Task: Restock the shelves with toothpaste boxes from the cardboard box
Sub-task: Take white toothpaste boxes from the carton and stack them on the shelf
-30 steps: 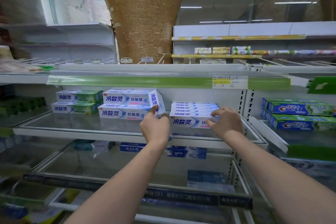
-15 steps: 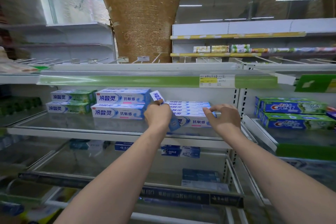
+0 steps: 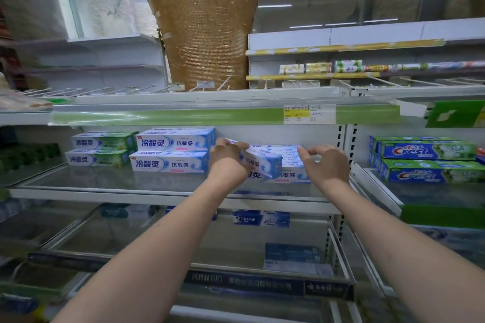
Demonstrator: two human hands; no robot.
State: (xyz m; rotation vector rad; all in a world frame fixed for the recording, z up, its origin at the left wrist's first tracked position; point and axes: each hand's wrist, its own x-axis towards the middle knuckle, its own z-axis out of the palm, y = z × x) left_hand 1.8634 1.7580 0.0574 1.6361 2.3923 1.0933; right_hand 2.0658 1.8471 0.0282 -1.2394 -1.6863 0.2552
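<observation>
Step in hand: placing one toothpaste box on the middle glass shelf (image 3: 168, 191) — restock partly done.

Largest first: shelf holds two blue-white stacks; the right stack (image 3: 291, 165) sits between my hands. My left hand (image 3: 228, 162) grips a tilted toothpaste box (image 3: 262, 162), fingers curled round its left end, its right end dipping just before the stack. My right hand (image 3: 328, 165) — fingers loosely bent — steadies the stack's top edge. Next, I judge: level the box, slide it home. Box: crisp, undented.
</observation>
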